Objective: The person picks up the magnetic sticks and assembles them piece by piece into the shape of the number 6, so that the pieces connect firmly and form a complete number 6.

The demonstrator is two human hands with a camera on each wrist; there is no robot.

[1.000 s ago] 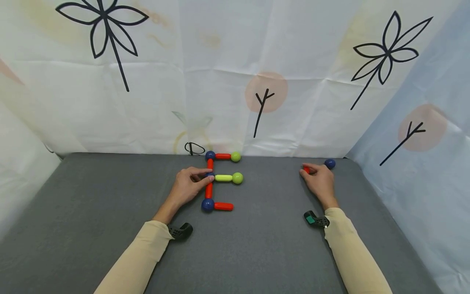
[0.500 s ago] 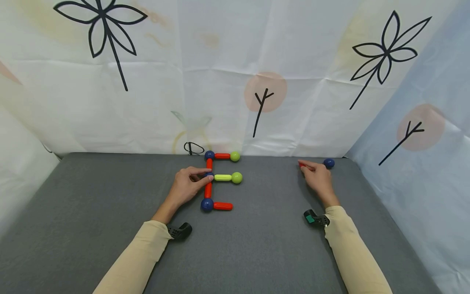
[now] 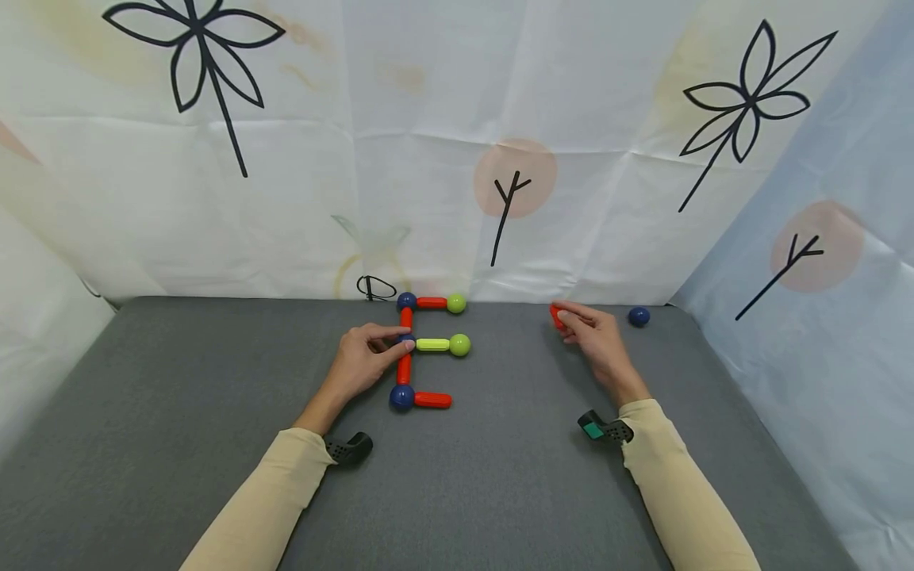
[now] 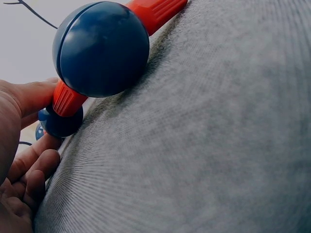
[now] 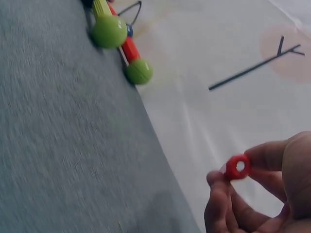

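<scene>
An E-shaped build of magnetic rods and balls lies on the grey table. My left hand [image 3: 360,361] pinches its middle blue ball [image 4: 67,124] between thumb and fingers. From that ball a yellow-green rod [image 3: 432,345] runs to a green ball [image 3: 460,345]. The nearest blue ball [image 3: 402,397] carries a red rod [image 3: 433,400] whose right end is bare. At the far corner, another red rod [image 3: 432,303] ends in a green ball [image 3: 456,303]. Off to the right, my right hand [image 3: 596,345] holds a loose red magnetic rod [image 5: 230,168] in its fingertips, above the table.
A single blue ball [image 3: 639,316] sits near the table's back right corner, behind the right hand. A white printed cloth [image 3: 428,182] hangs along the back edge. The table [image 3: 514,476] stretches between and in front of both arms.
The right hand has lifted the red rod and carried it left, away from the loose blue ball. The left hand has kept its hold on the middle ball.
</scene>
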